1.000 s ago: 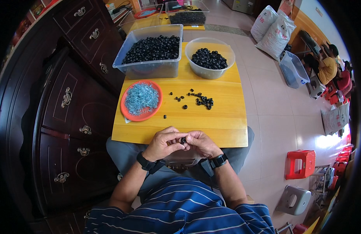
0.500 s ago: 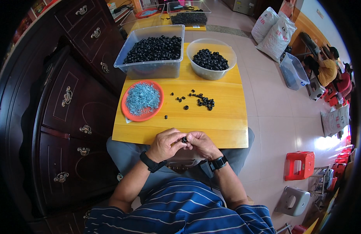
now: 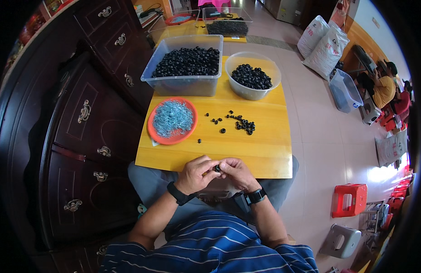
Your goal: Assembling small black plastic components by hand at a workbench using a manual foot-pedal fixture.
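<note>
My left hand [image 3: 196, 176] and my right hand [image 3: 239, 174] meet just over the front edge of the yellow table [image 3: 260, 154]. A small black ring-shaped part [image 3: 217, 168] is pinched between the fingertips of both; the fingers cover most of it. Loose black parts [image 3: 247, 125] of the same look lie scattered beyond my hands. To their left, an orange-red plate [image 3: 194, 127] bears a heap of tiny shiny bluish pieces [image 3: 173, 117]. Behind these stand a rectangular clear tub [image 3: 185, 86] and a round clear bowl [image 3: 251, 93], both holding many black parts.
Dark wooden drawers [image 3: 74, 150] rise close on my left. Another clear box [image 3: 227, 29] of black parts stands on a table farther ahead. White sacks [image 3: 327, 50], a blue-tinted tub [image 3: 344, 93], a red stool [image 3: 350, 200] and a grey stool [image 3: 341, 241] are to the right; people sit beyond.
The whole view has shifted slightly, so the table and its things appear a little lower and to the right. Both hands still pinch the black part, with the fingers slightly rearranged.
</note>
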The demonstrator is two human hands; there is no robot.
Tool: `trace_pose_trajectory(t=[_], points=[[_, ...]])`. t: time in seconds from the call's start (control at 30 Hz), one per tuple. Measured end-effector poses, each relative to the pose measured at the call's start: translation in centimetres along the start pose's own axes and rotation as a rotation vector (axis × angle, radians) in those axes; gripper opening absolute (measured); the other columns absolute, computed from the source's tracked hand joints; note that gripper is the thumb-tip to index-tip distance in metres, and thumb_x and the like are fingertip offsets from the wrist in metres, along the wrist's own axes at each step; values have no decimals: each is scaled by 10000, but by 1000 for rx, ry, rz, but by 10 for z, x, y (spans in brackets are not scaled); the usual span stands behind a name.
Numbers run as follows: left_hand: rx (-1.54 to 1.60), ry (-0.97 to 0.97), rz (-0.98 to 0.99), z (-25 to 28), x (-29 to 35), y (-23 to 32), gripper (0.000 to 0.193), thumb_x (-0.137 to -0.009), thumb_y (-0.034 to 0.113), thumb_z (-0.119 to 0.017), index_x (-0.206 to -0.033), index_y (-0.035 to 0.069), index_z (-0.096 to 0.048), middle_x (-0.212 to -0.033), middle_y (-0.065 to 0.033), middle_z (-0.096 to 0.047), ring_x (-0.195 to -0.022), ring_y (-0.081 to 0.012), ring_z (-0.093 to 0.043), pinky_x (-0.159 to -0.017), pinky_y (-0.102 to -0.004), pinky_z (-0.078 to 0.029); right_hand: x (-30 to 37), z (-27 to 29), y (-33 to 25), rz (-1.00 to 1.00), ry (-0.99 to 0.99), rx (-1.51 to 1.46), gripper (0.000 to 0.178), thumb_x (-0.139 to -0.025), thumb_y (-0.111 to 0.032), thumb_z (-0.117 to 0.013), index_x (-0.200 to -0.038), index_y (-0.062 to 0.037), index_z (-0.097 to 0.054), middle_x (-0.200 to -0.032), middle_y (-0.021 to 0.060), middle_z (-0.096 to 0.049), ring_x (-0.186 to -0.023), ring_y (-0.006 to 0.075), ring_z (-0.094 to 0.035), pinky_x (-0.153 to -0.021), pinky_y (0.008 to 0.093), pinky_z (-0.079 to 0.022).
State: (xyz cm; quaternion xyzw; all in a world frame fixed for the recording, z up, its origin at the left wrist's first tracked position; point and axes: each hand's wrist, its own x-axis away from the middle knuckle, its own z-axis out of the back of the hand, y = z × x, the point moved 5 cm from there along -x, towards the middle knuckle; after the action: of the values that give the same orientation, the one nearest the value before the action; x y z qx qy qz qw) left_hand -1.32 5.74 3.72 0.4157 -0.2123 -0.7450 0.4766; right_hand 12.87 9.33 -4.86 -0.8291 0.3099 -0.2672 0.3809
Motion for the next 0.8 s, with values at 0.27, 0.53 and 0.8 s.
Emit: trace_pose_trajectory(t=[0.27,0.53,0.8], points=[[11,30,-41,-7,-2,2,285,-749,76,-774,-1011,44,-666,-742,-73,-573,-641,-217,-594,-585,-320,-479,0,5,-2,-46,-71,-21,270,-956,-306,-627,-954,-38,-664,-809,-18,-626,-704,54,-521,-692,206,-445],[96,65,7,-14,0,-1,269,-753,73,-777,-994,36,-664,-725,-76,-573,-619,-201,-589,-573,-303,-473,4,-5,-12,-32,-78,-86,283,-966,-315,-609,-950,-38,-660,-819,-18,-616,-713,57,-505,-692,205,-430],[180,33,63,-9,1,-7,347,-782,87,-772,-1113,48,-676,-754,-56,-581,-647,-162,-597,-596,-285,-485,2,-1,-4,-12,-1,-73,256,-981,-293,-591,-922,-53,-657,-799,-16,-611,-729,68,-522,-692,212,-442]])
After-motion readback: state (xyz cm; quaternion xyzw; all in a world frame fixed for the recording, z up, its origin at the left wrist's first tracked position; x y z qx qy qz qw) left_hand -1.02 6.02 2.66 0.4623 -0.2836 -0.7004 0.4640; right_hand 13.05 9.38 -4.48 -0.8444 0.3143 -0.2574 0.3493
